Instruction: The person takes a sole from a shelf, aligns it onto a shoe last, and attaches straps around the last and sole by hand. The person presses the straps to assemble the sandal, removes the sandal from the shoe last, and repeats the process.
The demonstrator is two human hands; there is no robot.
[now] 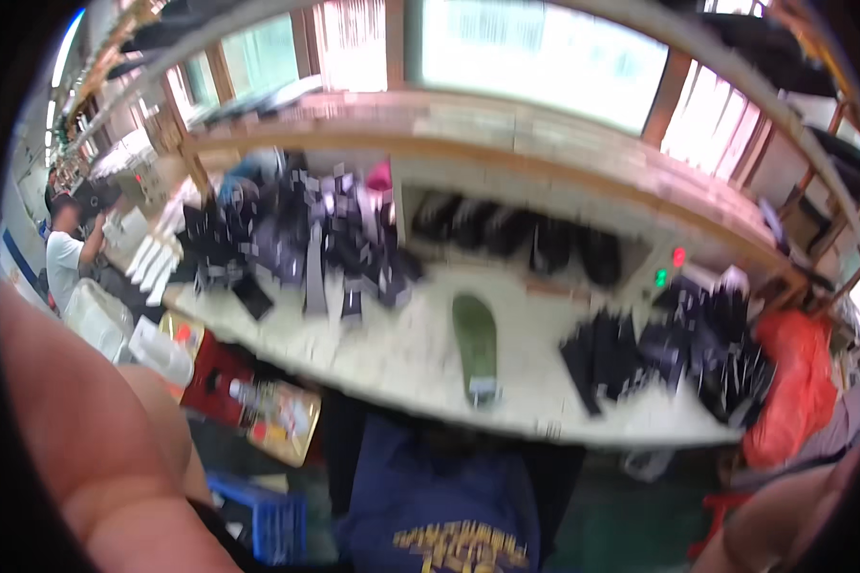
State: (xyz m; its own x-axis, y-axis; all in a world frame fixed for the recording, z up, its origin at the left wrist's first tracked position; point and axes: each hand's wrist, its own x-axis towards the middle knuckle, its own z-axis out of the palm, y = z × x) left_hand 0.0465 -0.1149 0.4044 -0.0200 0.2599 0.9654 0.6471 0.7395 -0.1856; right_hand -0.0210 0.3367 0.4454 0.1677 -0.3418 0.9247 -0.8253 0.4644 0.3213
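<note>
Arms spread to both sides, hands out of sight

A pale table [406, 368] curves across the middle of the frame. The left arm [96, 458] fills the lower left, close to the camera and bent, with a crease low on it; its upper part runs out along the left rim. The left hand cannot be seen, so whether it is wide, narrow or holding something I cannot tell. Dark pieces [287, 229] lie heaped at centre left. A navy shirt [440, 477] with yellow print sits at bottom centre, between the arms. More dark pieces [678, 344] lie at centre right. The right arm [784, 520] slants up along the lower right rim, below a red bag [791, 382]; the right hand is also hidden, its state untellable. A blue crate [291, 525] stands at lower left. Smallest, a green insole [476, 339] lies lengthwise on the table, just right of the frame's centre, well apart from both arms.
</note>
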